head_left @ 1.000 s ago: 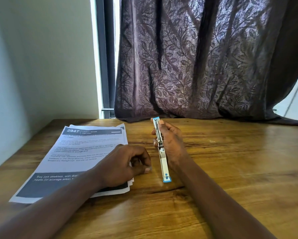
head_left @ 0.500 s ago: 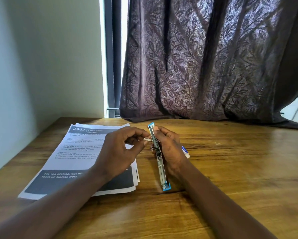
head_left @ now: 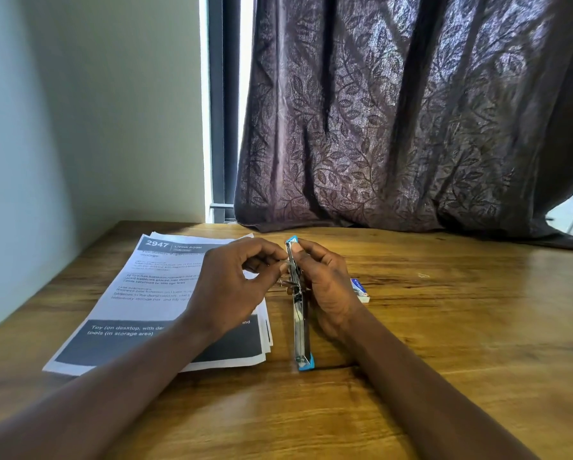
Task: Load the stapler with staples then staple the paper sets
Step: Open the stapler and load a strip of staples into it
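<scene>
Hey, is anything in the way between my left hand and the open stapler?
Nothing visible does. The left hand pinches a small strip, likely staples, right at the stapler, which the right hand holds opened out. The papers lie beneath the left hand, out of the way.

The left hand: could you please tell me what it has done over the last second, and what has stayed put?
The left hand lifted from the edge of the paper stack, pinching what looks like a staple strip, and moved right to the open stapler. The right hand kept its grip on the stapler. The stapler, paper stack and table stayed put.
</scene>
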Available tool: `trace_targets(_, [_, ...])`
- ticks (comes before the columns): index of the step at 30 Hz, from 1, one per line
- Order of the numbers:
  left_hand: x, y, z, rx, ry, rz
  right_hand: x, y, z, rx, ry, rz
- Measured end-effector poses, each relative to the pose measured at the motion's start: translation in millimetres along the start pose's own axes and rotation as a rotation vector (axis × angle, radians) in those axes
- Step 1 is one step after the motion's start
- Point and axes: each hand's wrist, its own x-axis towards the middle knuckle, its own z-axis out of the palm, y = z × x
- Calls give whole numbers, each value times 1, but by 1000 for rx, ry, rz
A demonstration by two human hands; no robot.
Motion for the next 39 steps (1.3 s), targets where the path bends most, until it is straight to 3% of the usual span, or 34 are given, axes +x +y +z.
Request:
trace_targets(19, [0,-1,-2,8,-75,37,-5,-4,0,50,-14,8])
trace_targets(31, [1,0,-5,-61,-198,0,-2,-2,1,121,22,27])
trace_targets(39, [0,-3,-5,-120,-176,-117,-2,2,2,67,-10,55])
